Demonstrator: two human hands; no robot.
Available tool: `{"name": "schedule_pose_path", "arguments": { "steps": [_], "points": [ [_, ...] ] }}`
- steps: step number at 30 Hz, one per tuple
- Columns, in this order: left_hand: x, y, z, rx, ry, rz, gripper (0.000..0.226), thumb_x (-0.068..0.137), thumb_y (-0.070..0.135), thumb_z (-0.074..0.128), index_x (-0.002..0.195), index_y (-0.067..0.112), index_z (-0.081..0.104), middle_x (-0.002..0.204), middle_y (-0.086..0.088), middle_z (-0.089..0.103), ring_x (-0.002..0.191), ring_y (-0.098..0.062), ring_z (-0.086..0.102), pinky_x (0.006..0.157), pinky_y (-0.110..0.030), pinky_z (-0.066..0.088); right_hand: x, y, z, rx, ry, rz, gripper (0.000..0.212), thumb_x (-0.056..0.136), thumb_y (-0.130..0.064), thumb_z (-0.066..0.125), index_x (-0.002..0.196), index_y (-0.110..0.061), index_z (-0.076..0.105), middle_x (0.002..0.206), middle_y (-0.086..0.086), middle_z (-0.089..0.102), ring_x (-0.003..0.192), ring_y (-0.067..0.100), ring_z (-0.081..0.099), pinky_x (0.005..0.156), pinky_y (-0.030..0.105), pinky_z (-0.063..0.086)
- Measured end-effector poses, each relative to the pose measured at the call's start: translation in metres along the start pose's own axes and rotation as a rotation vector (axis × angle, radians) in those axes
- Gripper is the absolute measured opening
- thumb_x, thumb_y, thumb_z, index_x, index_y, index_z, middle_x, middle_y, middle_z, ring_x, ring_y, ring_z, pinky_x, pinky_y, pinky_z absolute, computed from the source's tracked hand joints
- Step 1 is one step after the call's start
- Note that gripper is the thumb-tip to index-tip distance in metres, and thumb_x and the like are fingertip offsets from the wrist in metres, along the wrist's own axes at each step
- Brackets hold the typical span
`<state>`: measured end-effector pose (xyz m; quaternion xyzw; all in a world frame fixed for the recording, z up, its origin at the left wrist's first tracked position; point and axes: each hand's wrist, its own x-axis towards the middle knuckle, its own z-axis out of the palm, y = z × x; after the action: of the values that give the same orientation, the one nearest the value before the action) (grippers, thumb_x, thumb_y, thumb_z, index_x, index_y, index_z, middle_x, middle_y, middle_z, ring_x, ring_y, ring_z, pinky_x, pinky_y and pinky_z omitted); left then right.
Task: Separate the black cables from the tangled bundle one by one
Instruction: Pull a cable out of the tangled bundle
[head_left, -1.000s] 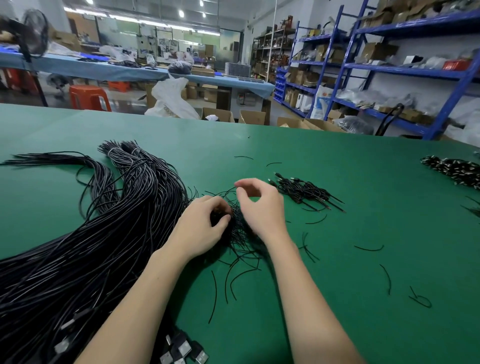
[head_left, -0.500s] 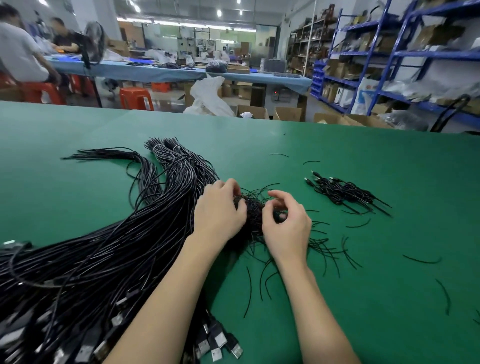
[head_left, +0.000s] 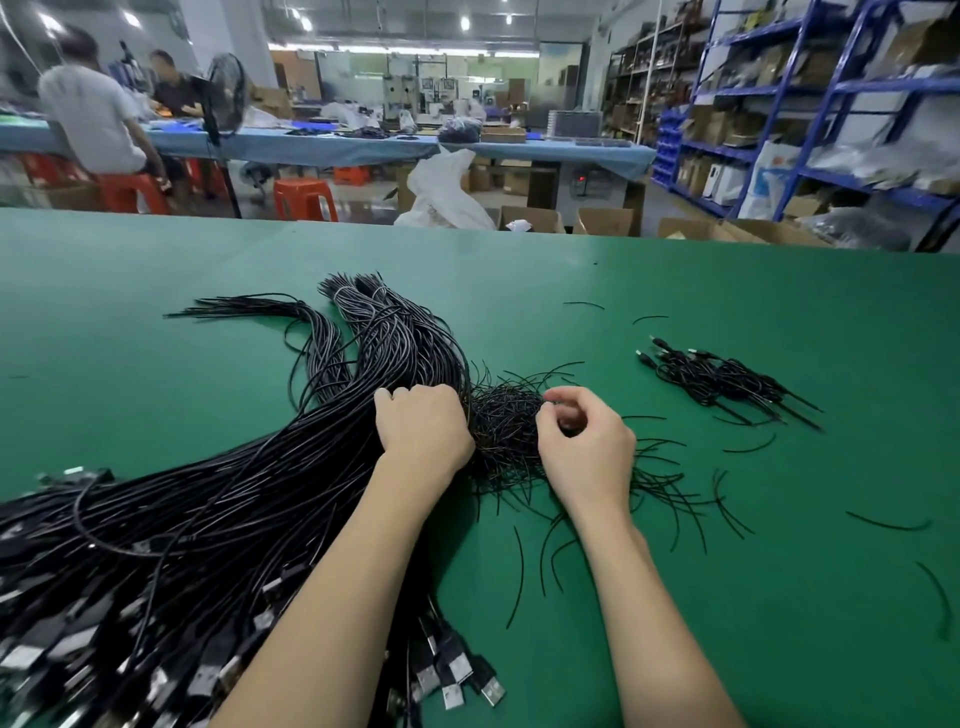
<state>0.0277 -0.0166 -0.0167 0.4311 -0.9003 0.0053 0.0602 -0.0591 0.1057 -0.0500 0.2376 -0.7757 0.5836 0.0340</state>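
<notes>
Far left, beyond the green table (head_left: 156, 322), two people sit on orange stools (head_left: 304, 197) at a blue-covered bench, with a standing fan (head_left: 226, 96) just beside them. On the near left of the table lies a thick bundle of black USB cables (head_left: 208, 509); its metal plugs (head_left: 457, 675) crowd the bottom edge, and its bare ends (head_left: 358, 286) fan out toward the far side.

The left hand (head_left: 423, 431) sits at the right edge of that bundle, knuckles up, fingers curled down and gripping into the dark tangled clump of thin black wires (head_left: 506, 421) that lies between the two hands. The clump rests on the table, touching the big bundle on its left, with loose strands spraying out on every side.

The right hand (head_left: 584, 449) is at the clump's right edge. Its thumb and forefinger are drawn together in a pinch at the clump's rim; a thin strand seems to be caught there, though the wire itself is too fine to make out for certain. The other fingers are curled loosely.

Right of the hands, short cut wire pieces (head_left: 883, 522) lie scattered singly on the green surface. Farther right and toward the back, well apart from the clump, sits a small pile of separated black cables (head_left: 722, 379) with small plugs at their far ends. Behind it, cardboard boxes (head_left: 605, 221) stand on the floor, and blue metal shelving (head_left: 779, 93) fills the right wall.
</notes>
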Motion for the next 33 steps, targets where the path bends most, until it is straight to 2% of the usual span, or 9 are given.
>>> {"name": "schedule_pose_path", "arguments": {
  "steps": [5, 10, 12, 15, 18, 21, 27, 30, 33],
  "points": [
    [0.000, 0.000, -0.004, -0.197, 0.026, -0.025, 0.024, 0.093, 0.031, 0.045, 0.080, 0.013, 0.054, 0.093, -0.007, 0.067, 0.085, -0.029, 0.053, 0.097, -0.042, 0.034, 0.001, -0.002, -0.001, 0.027, -0.008, 0.026, 0.008, 0.090, -0.026, 0.066, 0.091, -0.029, 0.073, 0.080, -0.018, 0.070, 0.085, 0.006, 0.067, 0.073, 0.022, 0.046],
    [-0.002, -0.002, -0.013, -0.396, 0.062, -0.051, 0.020, 0.092, 0.027, 0.049, 0.103, 0.020, 0.063, 0.102, -0.005, 0.068, 0.101, -0.029, 0.060, 0.090, -0.037, 0.044, 0.003, -0.005, -0.004, 0.072, -0.017, 0.051, 0.010, 0.090, -0.024, 0.066, 0.087, -0.029, 0.075, 0.078, -0.018, 0.071, 0.080, -0.004, 0.065, 0.070, 0.010, 0.045],
    [-0.004, -0.003, -0.018, -0.482, 0.026, -0.036, 0.014, 0.093, 0.025, 0.051, 0.098, 0.024, 0.064, 0.101, -0.001, 0.069, 0.098, -0.025, 0.062, 0.083, -0.033, 0.048, 0.004, -0.007, -0.004, 0.098, -0.032, 0.064, 0.011, 0.090, -0.024, 0.067, 0.085, -0.029, 0.075, 0.075, -0.017, 0.072, 0.077, -0.007, 0.064, 0.064, 0.004, 0.041],
    [0.000, -0.003, -0.032, -0.610, 0.054, 0.026, 0.012, 0.093, 0.025, 0.059, 0.083, 0.026, 0.065, 0.087, 0.008, 0.068, 0.083, -0.013, 0.061, 0.073, -0.024, 0.045, 0.005, -0.012, -0.005, 0.131, -0.062, 0.079, 0.013, 0.089, -0.024, 0.066, 0.083, -0.030, 0.075, 0.075, -0.014, 0.075, 0.074, -0.003, 0.066, 0.067, 0.012, 0.047],
    [0.000, 0.001, -0.045, -1.020, -0.092, 0.088, 0.013, 0.093, 0.020, 0.065, 0.080, 0.020, 0.066, 0.065, 0.011, 0.058, 0.061, -0.007, 0.050, 0.056, -0.019, 0.039, 0.007, -0.023, -0.012, 0.324, -0.305, 0.172, 0.009, 0.095, -0.025, 0.067, 0.093, -0.026, 0.075, 0.082, -0.010, 0.078, 0.069, 0.002, 0.068, 0.067, 0.022, 0.049],
    [-0.005, 0.003, -0.051, -1.397, -0.274, 0.147, 0.008, 0.093, 0.015, 0.067, 0.086, 0.017, 0.066, 0.059, 0.008, 0.053, 0.058, -0.008, 0.046, 0.052, -0.015, 0.038, 0.007, -0.035, -0.022, 0.440, -0.632, 0.192, 0.016, 0.097, -0.035, 0.067, 0.110, -0.026, 0.070, 0.098, -0.008, 0.079, 0.084, 0.009, 0.074, 0.066, 0.023, 0.054],
    [-0.003, -0.002, -0.044, -1.406, -0.258, 0.253, 0.012, 0.091, 0.021, 0.072, 0.097, 0.011, 0.076, 0.072, 0.006, 0.068, 0.056, -0.001, 0.054, 0.050, -0.012, 0.040, 0.003, -0.051, -0.025, 0.444, -0.714, 0.166, 0.015, 0.100, -0.024, 0.064, 0.110, -0.016, 0.072, 0.099, -0.001, 0.080, 0.085, 0.013, 0.076, 0.065, 0.018, 0.056],
    [0.002, -0.001, -0.036, -1.420, -0.194, 0.150, 0.019, 0.097, 0.032, 0.063, 0.100, 0.017, 0.074, 0.076, 0.007, 0.062, 0.057, -0.004, 0.053, 0.054, -0.017, 0.042, 0.004, -0.058, -0.030, 0.494, -0.725, 0.160, 0.014, 0.101, -0.021, 0.063, 0.103, -0.015, 0.075, 0.093, 0.003, 0.080, 0.076, 0.012, 0.074, 0.062, 0.016, 0.055],
    [0.004, -0.006, -0.028, -1.187, -0.183, 0.096, 0.027, 0.102, 0.040, 0.053, 0.092, 0.022, 0.071, 0.081, 0.009, 0.063, 0.067, -0.006, 0.055, 0.062, -0.022, 0.040, 0.013, -0.066, -0.045, 0.612, -0.569, 0.150, 0.013, 0.101, -0.018, 0.062, 0.102, -0.018, 0.075, 0.092, 0.005, 0.080, 0.070, 0.010, 0.072, 0.060, 0.018, 0.056]
  ]
}}
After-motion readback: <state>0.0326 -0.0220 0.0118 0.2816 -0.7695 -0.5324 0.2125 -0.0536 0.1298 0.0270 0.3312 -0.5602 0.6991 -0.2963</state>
